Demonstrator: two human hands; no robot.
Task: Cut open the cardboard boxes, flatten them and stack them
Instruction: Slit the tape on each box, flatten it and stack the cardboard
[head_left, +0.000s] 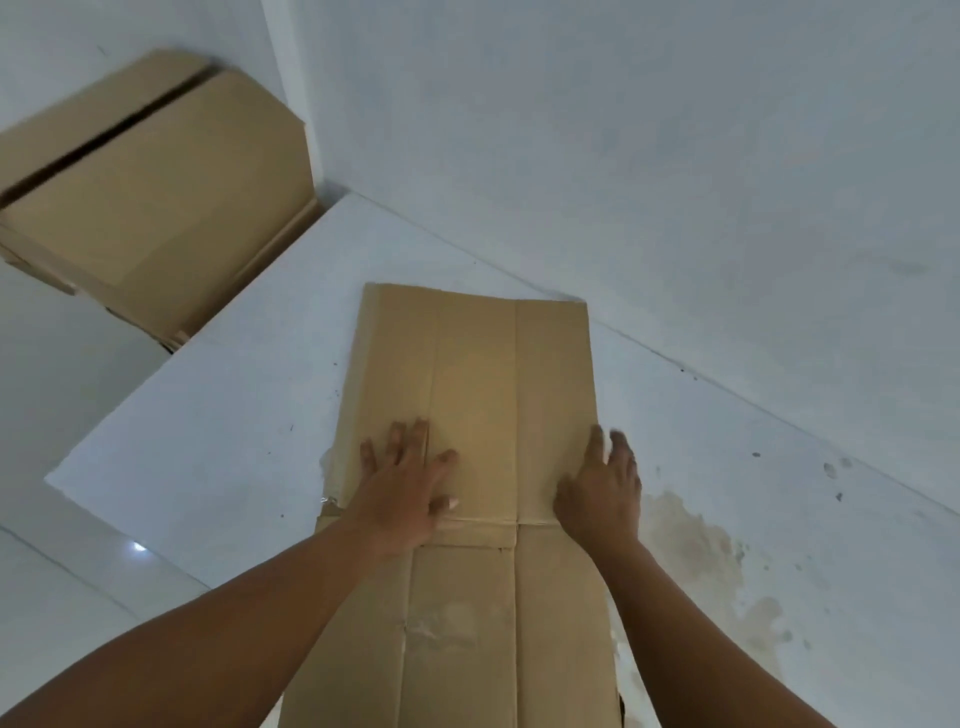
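Observation:
A flattened brown cardboard box (478, 374) lies lengthwise on a white raised slab (208, 415), running from the bottom of the view toward the wall. My left hand (410, 488) presses flat on its left half with fingers spread. My right hand (602, 493) rests along the cardboard's right edge, fingers straight, some on the board and some over the edge. Both hands sit just above a cross crease. An unflattened cardboard box (156, 182) with a dark slit between its top flaps stands at the upper left, in the corner.
White walls (623, 130) close in behind and to the right of the slab. A brownish stain (696, 561) marks the slab right of the cardboard. Glossy white floor (67, 571) lies lower left, below the slab's edge.

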